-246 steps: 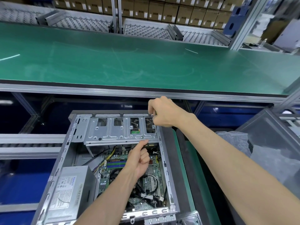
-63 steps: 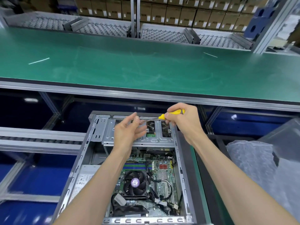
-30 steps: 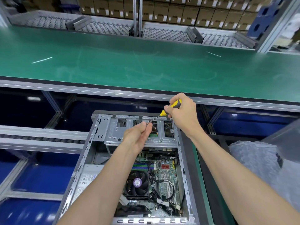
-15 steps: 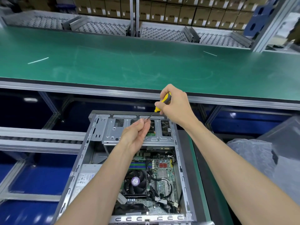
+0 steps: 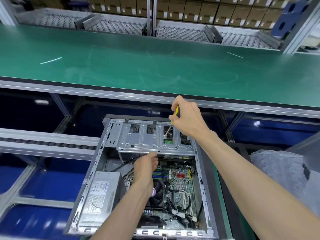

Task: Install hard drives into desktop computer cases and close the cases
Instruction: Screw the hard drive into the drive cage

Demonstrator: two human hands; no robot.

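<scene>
An open grey desktop case (image 5: 97,161) lies in front of me, motherboard (image 5: 180,181) and power supply (image 5: 102,191) exposed. At its far end sits the silver drive cage (image 5: 147,139). My right hand (image 5: 188,118) grips a yellow-and-black screwdriver (image 5: 177,111); its shaft slants down and its tip sits on a screw (image 5: 164,136) in the cage's top plate. My left hand (image 5: 147,167) hovers just below the cage's front edge, above the motherboard, fingers loosely curled and holding nothing that I can see.
A wide green conveyor belt (image 5: 155,66) runs across beyond the case, with roller racks (image 5: 181,33) and stacked cardboard boxes (image 5: 190,9) behind. A clear plastic bag (image 5: 277,170) lies at the right. Blue bins (image 5: 48,181) sit under the aluminium frame at the left.
My left hand has let go of the screwdriver tip and dropped below the drive cage. My right hand has tilted the screwdriver more upright and set its tip on the cage screw.
</scene>
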